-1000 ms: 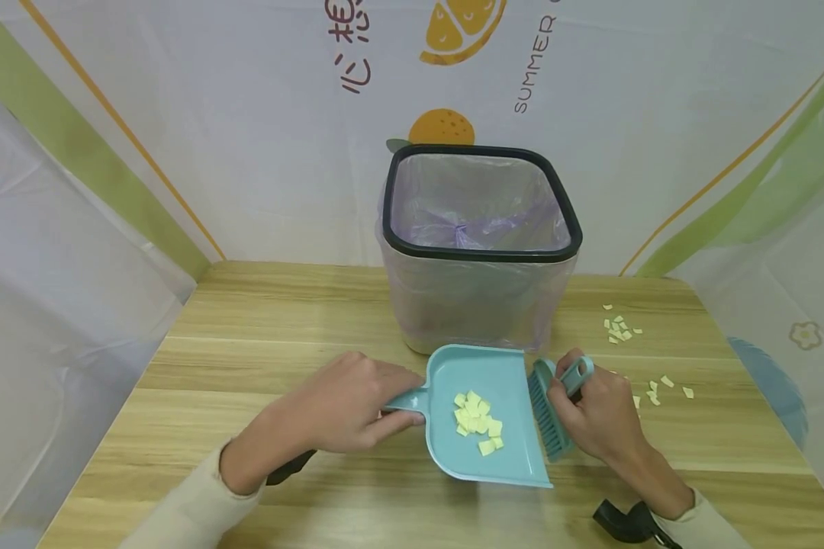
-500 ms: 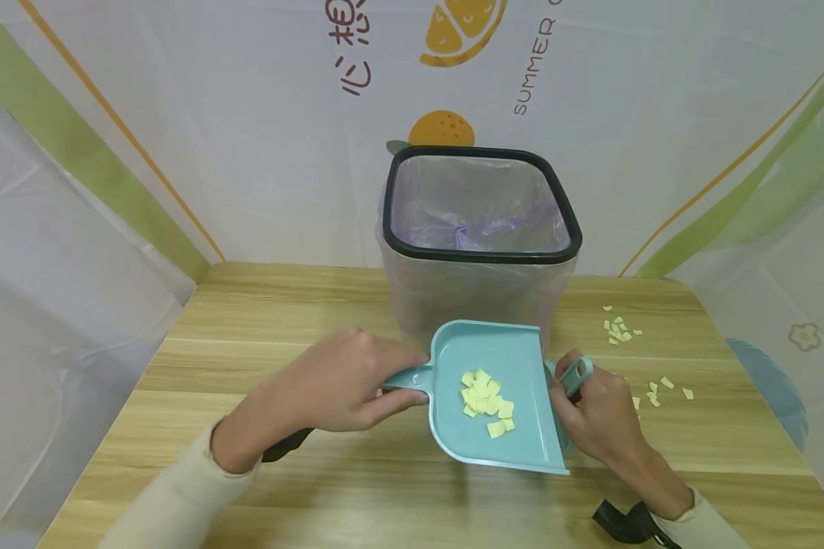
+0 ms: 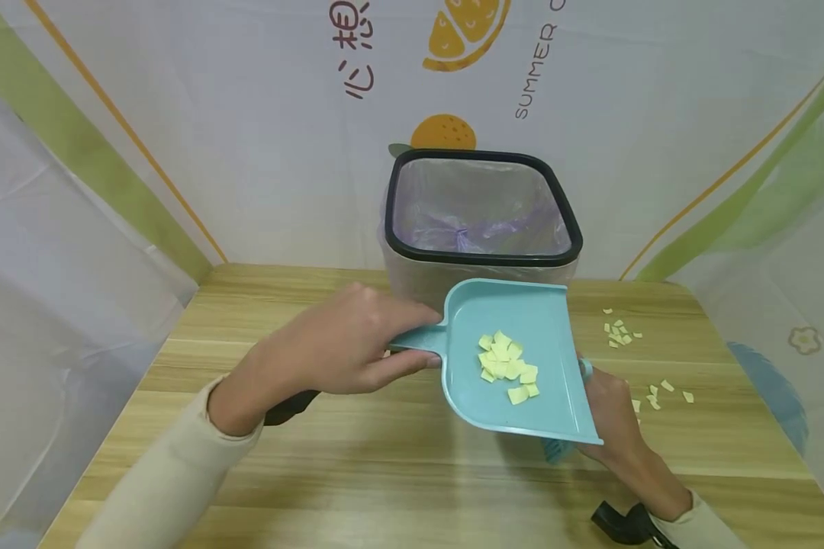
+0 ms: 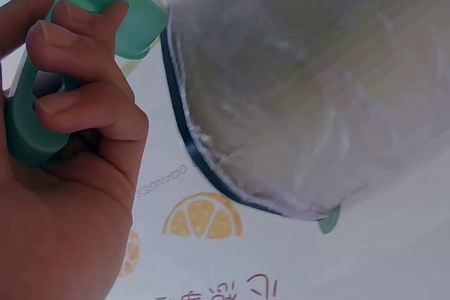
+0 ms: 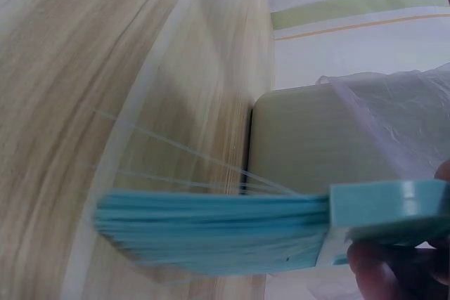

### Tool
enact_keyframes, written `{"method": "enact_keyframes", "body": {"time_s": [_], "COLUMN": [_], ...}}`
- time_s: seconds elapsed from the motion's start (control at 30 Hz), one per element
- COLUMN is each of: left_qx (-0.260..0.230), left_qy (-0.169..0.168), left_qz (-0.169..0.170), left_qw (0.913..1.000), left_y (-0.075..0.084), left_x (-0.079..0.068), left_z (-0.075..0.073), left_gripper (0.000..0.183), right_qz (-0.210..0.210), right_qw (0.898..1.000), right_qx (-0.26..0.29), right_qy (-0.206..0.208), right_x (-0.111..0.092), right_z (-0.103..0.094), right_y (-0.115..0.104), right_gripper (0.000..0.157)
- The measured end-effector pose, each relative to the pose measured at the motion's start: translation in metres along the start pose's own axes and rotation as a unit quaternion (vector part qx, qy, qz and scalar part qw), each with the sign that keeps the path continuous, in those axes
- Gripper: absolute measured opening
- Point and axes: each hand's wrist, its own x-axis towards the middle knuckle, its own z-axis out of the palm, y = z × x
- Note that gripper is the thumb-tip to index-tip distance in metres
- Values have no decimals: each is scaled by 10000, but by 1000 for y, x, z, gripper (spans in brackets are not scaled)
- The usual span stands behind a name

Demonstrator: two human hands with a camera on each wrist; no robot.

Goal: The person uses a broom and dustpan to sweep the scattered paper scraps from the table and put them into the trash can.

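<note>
My left hand grips the handle of a light blue dustpan, raised above the table in front of the bin. A small heap of pale yellow paper scraps lies in the pan. In the left wrist view, curled fingers wrap the dustpan's handle. My right hand holds a small blue brush, mostly hidden under the pan's open edge in the head view. The right wrist view shows the brush's bristles pointing left, close over the wood.
A bin with a black rim and a clear purple liner stands at the back middle. More paper scraps lie on the wooden table right of the bin, others nearer my right hand. Printed white cloth hangs behind.
My left hand has lifted the dustpan up, forward and slightly right, with the scraps in it. The pan now covers much of the brush and the bin's lower front. The right hand has barely moved.
</note>
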Motion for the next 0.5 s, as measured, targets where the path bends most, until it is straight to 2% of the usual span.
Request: {"method": "enact_keyframes", "body": {"time_s": [0.03, 0.13, 0.27, 0.43, 0.5], "left_qx": [2, -21, 74, 284, 347], "left_qy": [8, 46, 117, 214, 219], "left_qz": [34, 115, 136, 90, 55], "left_qw": [10000, 9999, 9998, 9993, 9991], "left_y": [-1, -4, -10, -22, -27], "left_x": [2, 8, 14, 22, 25], "left_z": [-3, -11, -21, -34, -38], "left_gripper": [21, 21, 23, 27, 27], "right_qz": [41, 387, 733, 581, 516], "right_qw": [10000, 9987, 9966, 9981, 9984], "right_qx": [70, 321, 381, 194, 229], "right_qy": [-33, -68, -38, 64, 101], "right_x": [0, -1, 1, 4, 4], "right_z": [0, -1, 0, 1, 1], "right_y": [-1, -3, -4, -5, -5], "right_gripper": [14, 29, 29, 12, 10]}}
